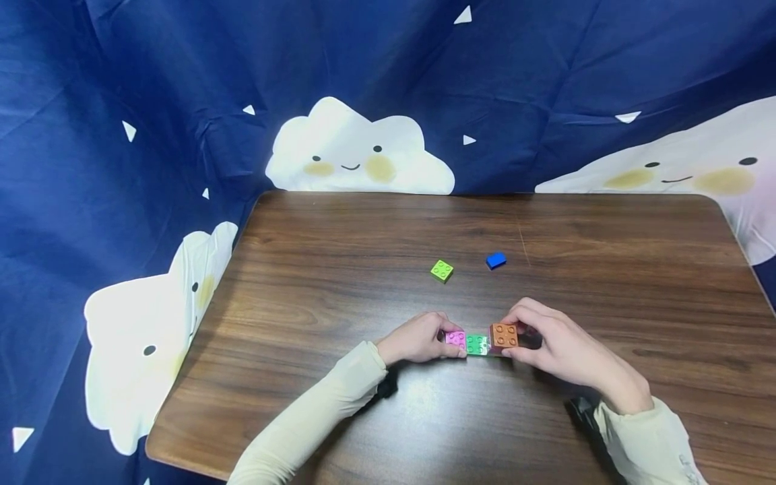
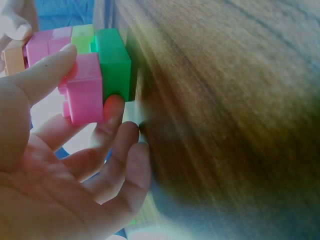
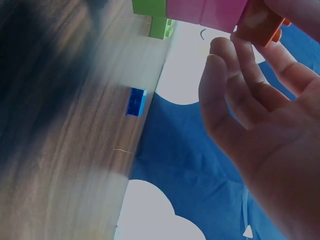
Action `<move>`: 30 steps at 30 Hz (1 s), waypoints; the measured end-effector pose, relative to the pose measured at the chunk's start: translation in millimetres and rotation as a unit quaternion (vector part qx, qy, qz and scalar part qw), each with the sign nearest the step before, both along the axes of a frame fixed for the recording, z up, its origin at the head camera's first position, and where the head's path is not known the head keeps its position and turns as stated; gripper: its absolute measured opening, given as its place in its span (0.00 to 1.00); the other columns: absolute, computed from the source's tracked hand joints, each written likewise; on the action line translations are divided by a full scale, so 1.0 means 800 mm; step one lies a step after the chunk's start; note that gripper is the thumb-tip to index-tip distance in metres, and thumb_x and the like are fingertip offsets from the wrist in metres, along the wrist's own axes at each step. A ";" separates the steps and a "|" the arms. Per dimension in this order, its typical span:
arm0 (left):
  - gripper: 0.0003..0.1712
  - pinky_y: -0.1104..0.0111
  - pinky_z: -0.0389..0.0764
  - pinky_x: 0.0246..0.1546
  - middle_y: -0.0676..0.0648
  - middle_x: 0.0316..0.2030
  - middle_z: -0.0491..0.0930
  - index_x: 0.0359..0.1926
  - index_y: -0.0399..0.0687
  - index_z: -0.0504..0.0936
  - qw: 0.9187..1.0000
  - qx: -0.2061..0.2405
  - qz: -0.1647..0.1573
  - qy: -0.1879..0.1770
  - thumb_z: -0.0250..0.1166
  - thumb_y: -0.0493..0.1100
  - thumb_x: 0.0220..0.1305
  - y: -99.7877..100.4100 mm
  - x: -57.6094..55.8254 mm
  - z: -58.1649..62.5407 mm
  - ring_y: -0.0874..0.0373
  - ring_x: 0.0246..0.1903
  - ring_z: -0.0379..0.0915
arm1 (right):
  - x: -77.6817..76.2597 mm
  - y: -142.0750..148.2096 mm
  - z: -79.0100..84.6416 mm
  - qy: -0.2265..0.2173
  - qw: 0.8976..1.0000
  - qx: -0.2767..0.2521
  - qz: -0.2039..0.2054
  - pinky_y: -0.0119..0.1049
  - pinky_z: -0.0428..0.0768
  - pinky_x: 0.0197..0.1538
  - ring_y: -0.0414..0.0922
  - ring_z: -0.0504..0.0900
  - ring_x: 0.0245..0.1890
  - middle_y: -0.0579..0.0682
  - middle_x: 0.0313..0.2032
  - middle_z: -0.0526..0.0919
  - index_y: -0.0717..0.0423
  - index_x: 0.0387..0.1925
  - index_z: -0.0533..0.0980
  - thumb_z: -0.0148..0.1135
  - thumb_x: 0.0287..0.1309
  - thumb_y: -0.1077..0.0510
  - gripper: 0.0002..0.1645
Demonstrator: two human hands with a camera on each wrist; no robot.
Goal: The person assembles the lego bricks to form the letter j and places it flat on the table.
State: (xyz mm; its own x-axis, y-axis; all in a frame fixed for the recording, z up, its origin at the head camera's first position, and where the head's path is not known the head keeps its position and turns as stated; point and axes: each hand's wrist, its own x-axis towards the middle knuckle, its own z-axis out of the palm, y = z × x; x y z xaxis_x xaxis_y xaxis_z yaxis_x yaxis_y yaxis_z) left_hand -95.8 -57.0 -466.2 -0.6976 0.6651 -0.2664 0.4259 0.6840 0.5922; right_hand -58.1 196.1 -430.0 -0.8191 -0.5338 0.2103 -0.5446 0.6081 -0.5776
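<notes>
My left hand pinches a pink brick between thumb and fingers. That brick sits on the left end of a green brick. At the other end, my right hand grips an orange brick on top of a stack. Seen from the left wrist, pink bricks and a light green brick lie between the orange and green bricks. In the right wrist view, the orange brick adjoins the pink bricks, its studs facing away from them.
Beyond the hands, a loose lime green brick lies studs up on the wooden table. To its right is a blue brick; its hollow underside shows in the right wrist view. A dark blue cloud-print cloth hangs behind the table's back edge.
</notes>
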 end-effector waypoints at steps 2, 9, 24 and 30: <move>0.26 0.80 0.69 0.33 0.53 0.37 0.81 0.53 0.48 0.83 1.000 0.000 0.000 -0.001 0.70 0.55 0.56 0.000 0.000 0.000 0.68 0.29 0.68 | -0.001 -0.001 0.001 -0.003 1.000 -0.001 0.003 0.29 0.75 0.38 0.33 0.73 0.34 0.34 0.37 0.74 0.43 0.38 0.76 0.78 0.41 0.58 0.21; 0.25 0.80 0.68 0.32 0.54 0.35 0.80 0.53 0.48 0.83 1.000 0.002 -0.004 -0.002 0.70 0.55 0.57 -0.001 0.000 0.000 0.68 0.28 0.67 | -0.002 0.000 0.002 -0.013 1.000 -0.006 0.004 0.27 0.74 0.36 0.33 0.74 0.32 0.34 0.36 0.74 0.43 0.38 0.77 0.78 0.40 0.58 0.21; 0.26 0.80 0.68 0.31 0.55 0.34 0.79 0.53 0.48 0.83 1.000 0.002 -0.003 -0.005 0.70 0.55 0.56 0.000 0.001 0.000 0.68 0.28 0.67 | -0.004 -0.003 0.009 -0.031 0.999 0.009 -0.001 0.27 0.73 0.34 0.33 0.72 0.31 0.34 0.33 0.74 0.42 0.36 0.79 0.78 0.41 0.57 0.19; 0.25 0.80 0.68 0.31 0.55 0.34 0.79 0.53 0.48 0.83 1.000 0.001 -0.004 -0.002 0.71 0.54 0.56 0.000 0.000 0.001 0.68 0.28 0.67 | -0.005 -0.008 0.018 -0.058 0.997 0.059 -0.013 0.29 0.74 0.36 0.36 0.75 0.33 0.34 0.35 0.75 0.51 0.42 0.83 0.76 0.44 0.53 0.19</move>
